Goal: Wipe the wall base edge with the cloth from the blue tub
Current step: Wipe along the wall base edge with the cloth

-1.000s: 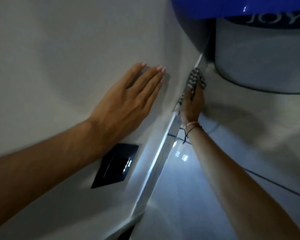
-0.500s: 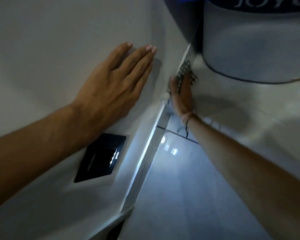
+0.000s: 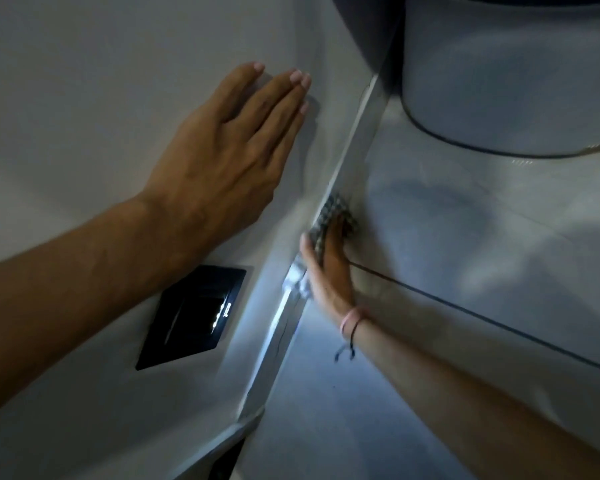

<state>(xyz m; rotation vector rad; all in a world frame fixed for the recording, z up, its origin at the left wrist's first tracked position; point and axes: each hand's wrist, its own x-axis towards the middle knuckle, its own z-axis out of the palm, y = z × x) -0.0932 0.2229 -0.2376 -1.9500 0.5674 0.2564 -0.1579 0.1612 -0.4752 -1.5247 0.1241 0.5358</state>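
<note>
Nearest you: your left forearm is crossing the lower left, and just past it a black wall plate (image 3: 192, 317) is sitting flush in the wall, small lights glinting on it.

Your left hand (image 3: 222, 161) is lying open and flat on the wall (image 3: 84, 81), fingers together, gripping nothing; it looks like you are bracing.

Your right hand (image 3: 329, 268) is reaching in from the lower right, bands on the wrist. You are pressing the checked cloth (image 3: 333, 216) against the wall base edge (image 3: 347, 157) with the palm and fingers laid along the strip. The hand is blurred, so whether the fingers are pinching the cloth or only pressing it flat is hard to say.

The cloth is sitting roughly mid-run on the pale strip, where wall meets tiled floor (image 3: 465, 254).

Farthest: a large pale tub (image 3: 499, 81) is standing on the floor beyond, close to the far end of the strip. Its colour is not showing clearly here.

Progress, as a judgement: the cloth is out and working, so fetching is done. Wiping is under way. Strip is running both ways from the cloth, toward the tub and toward you; nothing here is showing which part is clean.
</note>
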